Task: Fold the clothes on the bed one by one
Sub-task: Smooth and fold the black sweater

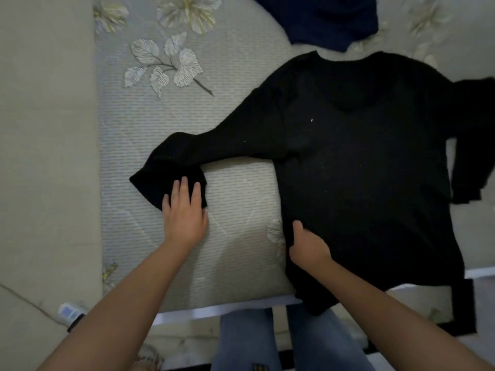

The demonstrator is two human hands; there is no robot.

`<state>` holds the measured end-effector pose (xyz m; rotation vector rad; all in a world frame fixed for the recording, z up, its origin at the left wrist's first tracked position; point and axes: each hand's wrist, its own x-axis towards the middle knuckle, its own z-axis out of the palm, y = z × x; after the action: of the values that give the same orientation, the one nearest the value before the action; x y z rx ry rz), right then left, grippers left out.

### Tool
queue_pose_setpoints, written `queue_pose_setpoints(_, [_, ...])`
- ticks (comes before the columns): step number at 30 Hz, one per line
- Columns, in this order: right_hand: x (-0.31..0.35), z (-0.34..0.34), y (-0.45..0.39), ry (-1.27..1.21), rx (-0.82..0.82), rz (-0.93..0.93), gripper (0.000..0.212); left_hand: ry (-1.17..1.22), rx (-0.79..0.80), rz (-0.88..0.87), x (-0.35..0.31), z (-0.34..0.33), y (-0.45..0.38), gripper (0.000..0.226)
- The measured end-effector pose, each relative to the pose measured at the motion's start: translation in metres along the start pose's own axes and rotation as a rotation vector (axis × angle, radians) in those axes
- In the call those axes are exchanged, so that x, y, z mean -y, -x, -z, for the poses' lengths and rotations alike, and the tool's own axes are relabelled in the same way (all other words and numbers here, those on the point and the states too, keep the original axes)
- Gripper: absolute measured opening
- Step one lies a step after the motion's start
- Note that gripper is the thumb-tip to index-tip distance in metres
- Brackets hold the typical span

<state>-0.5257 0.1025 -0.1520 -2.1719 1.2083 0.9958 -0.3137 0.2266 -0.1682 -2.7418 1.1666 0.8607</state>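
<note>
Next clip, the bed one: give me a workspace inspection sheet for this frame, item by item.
Surface: grey quilted bedspread with a leaf and flower print.
Job's things: black sweater spread flat, neck away from the person, hem hanging over the near edge; dark blue garment at the far edge.
Clutter: small white-and-blue object on the floor, kind unclear.
Hands: left hand flat on the sleeve cuff; right hand gripping the sweater's side edge.
Cables: nothing seen.
Surroundings: pale floor; person's jeans below.
</note>
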Motion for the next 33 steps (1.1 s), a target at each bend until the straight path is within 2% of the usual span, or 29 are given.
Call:
queue_pose_setpoints(2, [-0.011, -0.003, 0.013, -0.104, -0.088, 0.025, 0.044, 0.003, -0.033, -0.05, -0.002, 0.005, 0.003, 0.058])
queue_pose_setpoints(4, [-0.021, -0.01, 0.033, -0.091, -0.214, 0.12, 0.041, 0.042, -0.145, -0.248, -0.008, 0.004, 0.006, 0.042])
queue_pose_setpoints(6, [-0.033, -0.028, 0.054, 0.029, -0.24, 0.225, 0.049, 0.106, -0.183, -0.458, -0.017, 0.0, 0.011, 0.024])
queue_pose_setpoints(8, [-0.041, -0.047, 0.071, 0.159, -0.173, 0.222, 0.067, 0.142, 0.048, -0.545, -0.036, -0.007, 0.02, 0.027])
queue_pose_setpoints(10, [-0.05, -0.061, 0.074, 0.159, -0.139, 0.153, 0.072, 0.121, 0.254, -0.524, -0.054, -0.029, 0.031, 0.031])
queue_pose_setpoints(12, [-0.058, -0.067, 0.071, 0.144, -0.154, 0.133, 0.057, 0.101, 0.345, -0.487, -0.073, -0.049, 0.042, 0.036])
queue_pose_setpoints(14, [-0.068, -0.066, 0.06, -0.084, -0.095, 0.126, 0.032, 0.113, 0.359, -0.479, -0.09, -0.061, 0.054, 0.037])
queue_pose_setpoints(17, [-0.099, -0.057, 0.044, -0.518, 0.015, 0.026, 0.033, 0.133, 0.334, -0.463, -0.112, -0.074, 0.073, 0.036])
queue_pose_setpoints(18, [-0.111, -0.051, 0.041, -0.653, -0.01, -0.014, 0.033, 0.109, 0.297, -0.462, -0.119, -0.077, 0.079, 0.035])
queue_pose_setpoints(20, [-0.132, -0.034, 0.038, -0.812, -0.189, -0.171, 0.036, 0.067, 0.235, -0.431, -0.133, -0.082, 0.087, 0.032])
queue_pose_setpoints(22, [-0.143, -0.028, 0.042, -0.745, -0.445, -0.323, 0.042, 0.054, 0.183, -0.357, -0.144, -0.086, 0.093, 0.029])
queue_pose_setpoints(23, [-0.144, -0.03, 0.046, -0.657, -0.521, -0.257, 0.047, 0.038, 0.152, -0.325, -0.146, -0.087, 0.095, 0.031])
queue_pose_setpoints(24, [-0.141, -0.035, 0.051, -0.562, -0.509, -0.1, 0.055, 0.011, 0.115, -0.299, -0.146, -0.089, 0.096, 0.035])
queue_pose_setpoints(26, [-0.128, -0.056, 0.063, -0.296, -0.307, 0.195, 0.076, -0.05, 0.084, -0.218, -0.137, -0.094, 0.099, 0.05])
queue_pose_setpoints(27, [-0.125, -0.07, 0.066, -0.179, -0.259, 0.26, 0.083, -0.078, 0.099, -0.162, -0.13, -0.096, 0.101, 0.058])
queue_pose_setpoints(28, [-0.126, -0.084, 0.065, -0.151, -0.281, 0.235, 0.083, -0.109, 0.124, -0.113, -0.12, -0.098, 0.103, 0.064])
queue_pose_setpoints(31, [-0.126, -0.081, 0.051, -0.451, -0.404, -0.021, 0.075, -0.18, 0.132, -0.05, -0.093, -0.107, 0.109, 0.071])
queue_pose_setpoints(33, [-0.127, -0.063, 0.041, -0.58, -0.399, 0.003, 0.061, -0.178, 0.117, -0.053, -0.087, -0.108, 0.111, 0.071])
